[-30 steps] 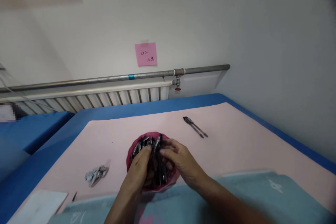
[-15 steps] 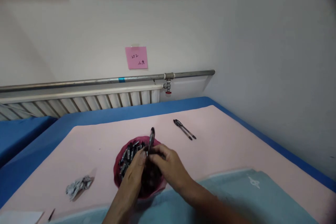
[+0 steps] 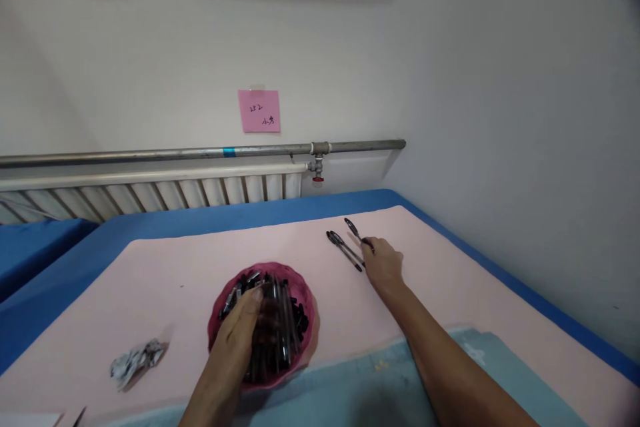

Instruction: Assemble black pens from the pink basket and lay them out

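Observation:
Away to the right, my right hand (image 3: 385,267) is closed round the lower end of a black-capped pen (image 3: 352,227), whose cap points up and to the left. Beside it on the pink sheet lie two similar pens (image 3: 345,250), side by side. My left hand (image 3: 239,330) reaches into a dark pink bowl (image 3: 311,310) with a wavy rim. Its thumb shows, but the fingers are smeared by motion among clear pen barrels (image 3: 283,327). Whether it grips any barrels is unclear. Short black and silver pen parts (image 3: 235,293) fill the rest of the bowl.
A crumpled grey-white wad (image 3: 137,360) lies left of the bowl. Near the lower left are white paper (image 3: 30,419) and a thin dark item (image 3: 79,417). A teal cloth (image 3: 390,380) covers the near edge. Behind the blue-covered table (image 3: 210,217) stand a radiator (image 3: 210,193) and wall.
My right hand has moved from above the bowl to the right, carrying a pen over to the two lying pens. My left hand has dropped lower into the bowl.

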`<act>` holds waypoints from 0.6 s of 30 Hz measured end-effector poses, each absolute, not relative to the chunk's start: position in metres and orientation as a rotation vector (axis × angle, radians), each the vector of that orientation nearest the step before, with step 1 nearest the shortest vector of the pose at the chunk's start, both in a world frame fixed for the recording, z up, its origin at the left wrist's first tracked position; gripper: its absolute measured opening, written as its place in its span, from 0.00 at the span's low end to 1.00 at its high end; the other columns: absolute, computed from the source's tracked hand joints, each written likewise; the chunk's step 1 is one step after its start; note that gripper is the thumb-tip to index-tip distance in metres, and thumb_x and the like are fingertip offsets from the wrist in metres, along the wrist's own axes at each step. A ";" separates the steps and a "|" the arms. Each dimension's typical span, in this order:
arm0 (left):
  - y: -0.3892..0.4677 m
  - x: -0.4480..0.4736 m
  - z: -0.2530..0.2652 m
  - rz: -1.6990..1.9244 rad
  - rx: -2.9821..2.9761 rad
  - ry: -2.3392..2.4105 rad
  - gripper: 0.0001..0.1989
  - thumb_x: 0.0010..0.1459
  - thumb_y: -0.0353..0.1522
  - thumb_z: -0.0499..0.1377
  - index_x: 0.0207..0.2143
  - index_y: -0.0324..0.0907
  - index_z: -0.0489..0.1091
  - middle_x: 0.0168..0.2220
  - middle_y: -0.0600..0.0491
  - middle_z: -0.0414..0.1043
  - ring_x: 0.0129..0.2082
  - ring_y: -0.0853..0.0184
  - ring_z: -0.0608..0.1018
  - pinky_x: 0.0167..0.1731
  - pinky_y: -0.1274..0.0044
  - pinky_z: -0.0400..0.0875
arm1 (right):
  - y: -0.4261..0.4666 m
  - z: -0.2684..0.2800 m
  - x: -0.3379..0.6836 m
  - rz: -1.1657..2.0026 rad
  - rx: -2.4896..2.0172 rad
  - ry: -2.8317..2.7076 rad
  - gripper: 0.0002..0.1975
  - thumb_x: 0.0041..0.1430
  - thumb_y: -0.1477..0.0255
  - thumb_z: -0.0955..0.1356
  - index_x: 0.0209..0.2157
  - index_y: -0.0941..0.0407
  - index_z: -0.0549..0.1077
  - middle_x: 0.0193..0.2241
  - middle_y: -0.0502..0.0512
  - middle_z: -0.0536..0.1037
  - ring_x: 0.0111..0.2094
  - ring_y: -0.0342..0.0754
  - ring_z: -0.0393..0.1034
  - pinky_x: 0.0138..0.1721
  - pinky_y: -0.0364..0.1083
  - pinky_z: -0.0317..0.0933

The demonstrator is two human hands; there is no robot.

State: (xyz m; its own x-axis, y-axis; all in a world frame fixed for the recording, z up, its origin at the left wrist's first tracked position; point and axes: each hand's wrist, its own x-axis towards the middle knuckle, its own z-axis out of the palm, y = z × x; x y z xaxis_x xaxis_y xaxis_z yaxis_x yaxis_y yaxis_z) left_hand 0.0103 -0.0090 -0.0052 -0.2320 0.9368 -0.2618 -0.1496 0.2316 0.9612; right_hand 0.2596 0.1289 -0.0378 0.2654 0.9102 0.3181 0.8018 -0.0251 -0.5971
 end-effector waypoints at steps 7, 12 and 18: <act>-0.010 0.003 0.006 1.244 0.716 1.440 0.26 0.48 0.51 0.52 0.36 0.37 0.71 0.25 0.49 0.73 0.23 0.66 0.73 0.24 0.74 0.68 | 0.142 -0.049 0.257 0.082 -2.005 -1.734 0.13 0.54 0.73 0.60 0.31 0.55 0.76 0.32 0.60 0.75 0.35 0.53 0.67 0.35 0.50 0.50; -0.007 -0.016 0.004 1.360 0.876 1.508 0.21 0.51 0.48 0.52 0.32 0.39 0.70 0.22 0.54 0.70 0.23 0.68 0.70 0.24 0.77 0.65 | 0.139 -0.045 0.254 0.051 -1.957 -1.749 0.15 0.55 0.71 0.59 0.33 0.57 0.76 0.34 0.64 0.74 0.37 0.58 0.66 0.36 0.53 0.50; -0.001 -0.048 -0.003 1.332 1.171 1.947 0.13 0.50 0.42 0.54 0.33 0.42 0.70 0.28 0.54 0.73 0.30 0.65 0.73 0.31 0.76 0.64 | 0.127 -0.042 0.245 0.024 -1.711 -1.711 0.16 0.57 0.70 0.57 0.36 0.58 0.73 0.38 0.62 0.73 0.41 0.55 0.65 0.41 0.52 0.53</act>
